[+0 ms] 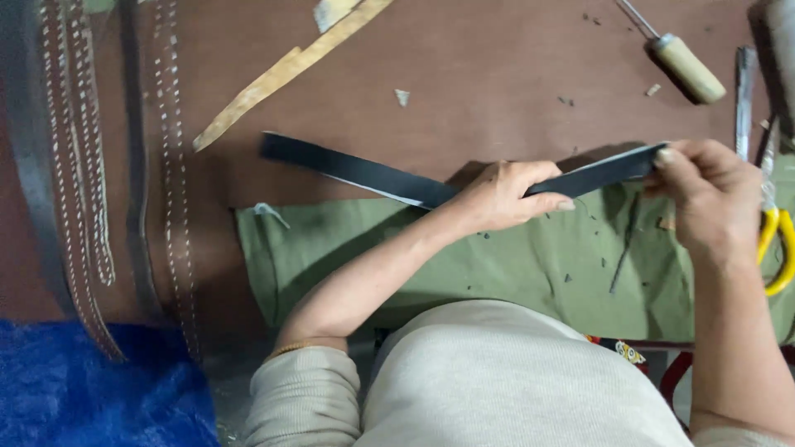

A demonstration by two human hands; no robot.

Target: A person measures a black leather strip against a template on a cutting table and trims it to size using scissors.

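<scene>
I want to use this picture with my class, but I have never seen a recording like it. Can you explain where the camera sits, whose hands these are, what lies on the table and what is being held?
There is one picture, taken by a camera worn on a person's head and looking down, so the arms reaching in from the bottom are that person's own. No machine is involved.

The left hand grips a long dark strap near its middle. The right hand pinches the strap's end.

Under the hands lies a green cloth on a brown table. At the far left lie several stitched strips. At the top are a pale strip and a wooden-handled tool. Yellow-handled scissors lie at the right edge. A blue sheet shows at the bottom left.
</scene>
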